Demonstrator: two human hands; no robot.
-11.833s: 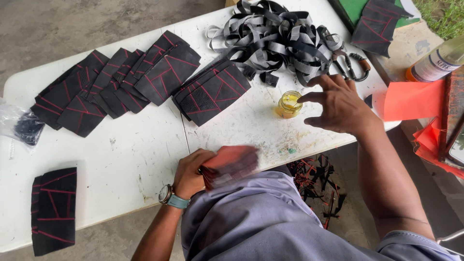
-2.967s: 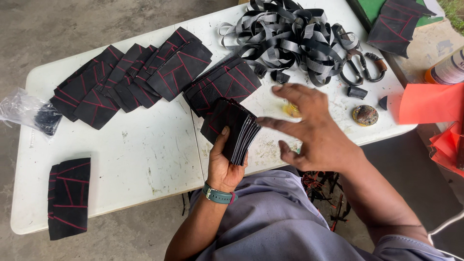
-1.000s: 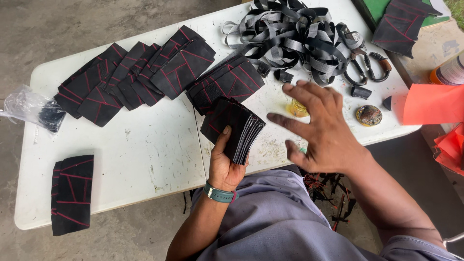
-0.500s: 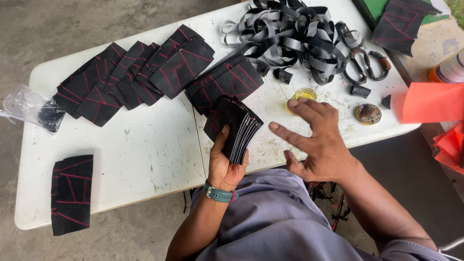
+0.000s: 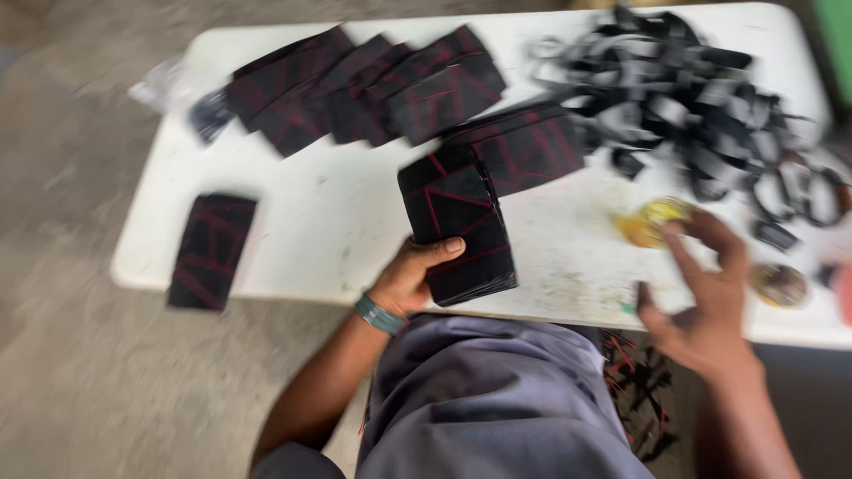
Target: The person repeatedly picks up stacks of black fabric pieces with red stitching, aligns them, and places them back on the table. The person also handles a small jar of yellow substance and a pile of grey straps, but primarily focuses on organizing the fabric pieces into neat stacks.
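Black stack in left hand

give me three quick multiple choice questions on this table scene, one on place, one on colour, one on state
1. Where does the lone black piece lie?
A. at the table's left edge
B. on the strap pile
C. on the floor

2. What colour are the lines on the stack of black pieces?
A. white
B. red
C. blue

3. What is the left hand doing?
A. resting flat
B. gripping the stack
C. holding the small yellow pot

Answers: 1 A, it sits apart near the white table's left end; 2 B, red lines cross them; 3 B, its thumb presses across the stack.
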